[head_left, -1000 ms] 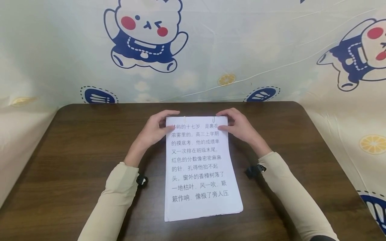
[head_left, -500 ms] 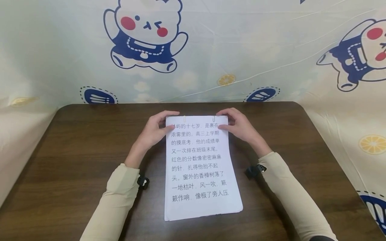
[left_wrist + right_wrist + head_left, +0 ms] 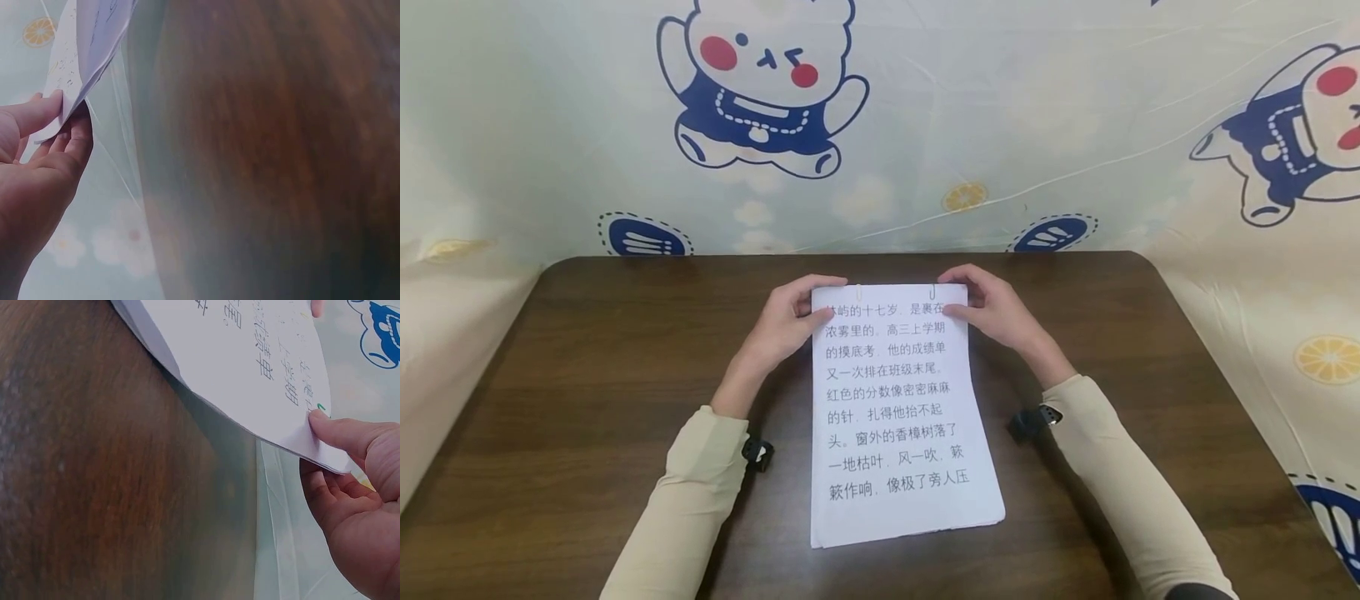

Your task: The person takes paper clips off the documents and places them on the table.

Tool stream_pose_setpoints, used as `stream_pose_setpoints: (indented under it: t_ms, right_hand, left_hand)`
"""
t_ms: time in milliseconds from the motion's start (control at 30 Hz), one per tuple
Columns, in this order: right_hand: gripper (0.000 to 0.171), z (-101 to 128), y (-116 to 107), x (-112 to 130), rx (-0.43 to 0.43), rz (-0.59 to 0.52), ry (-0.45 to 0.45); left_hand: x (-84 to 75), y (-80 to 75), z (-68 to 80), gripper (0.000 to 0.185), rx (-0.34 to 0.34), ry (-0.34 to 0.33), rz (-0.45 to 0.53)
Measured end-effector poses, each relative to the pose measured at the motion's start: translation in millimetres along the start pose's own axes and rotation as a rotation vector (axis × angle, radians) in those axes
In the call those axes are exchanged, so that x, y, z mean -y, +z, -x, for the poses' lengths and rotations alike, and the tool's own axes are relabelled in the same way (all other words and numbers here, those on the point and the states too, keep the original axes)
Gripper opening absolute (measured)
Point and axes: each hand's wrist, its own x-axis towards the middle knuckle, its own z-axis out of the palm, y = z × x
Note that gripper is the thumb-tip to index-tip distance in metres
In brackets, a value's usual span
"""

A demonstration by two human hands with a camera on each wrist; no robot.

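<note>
The stack of printed sheets (image 3: 898, 408) lay at the middle of the desk (image 3: 587, 375), already fastened by two paper clips (image 3: 932, 292) along its far edge. Its far corners were pinched by the left hand (image 3: 786, 325) and the right hand (image 3: 996, 312), thumbs on top; release appeared to be all that was left.

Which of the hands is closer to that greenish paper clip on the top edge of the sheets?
Right. The right hand pinches the sheets beside the greenish clip; the left hand holds the far corner.
</note>
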Motion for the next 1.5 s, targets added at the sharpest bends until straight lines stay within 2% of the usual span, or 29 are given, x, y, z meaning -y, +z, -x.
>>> stream_pose_setpoints:
  t_ms: [367, 1000, 1500]
  right_hand:
    - [0.046, -2, 0, 5, -0.017, 0.054, -0.046]
    - [0.051, -5, 0, 11, 0.062, 0.115, -0.057]
    - [0.035, -4, 2, 14, 0.082, 0.11, -0.045]
  left_hand:
    - [-0.4, 1.0, -1.3, 0.044, 0.001, -0.01, 0.015]
    - [-3.2, 3.3, -1.6, 0.043, 0.005, -0.028, 0.009]
    - [-6.3, 0.7, 1.6, 0.042, 0.009, -0.039, 0.027]
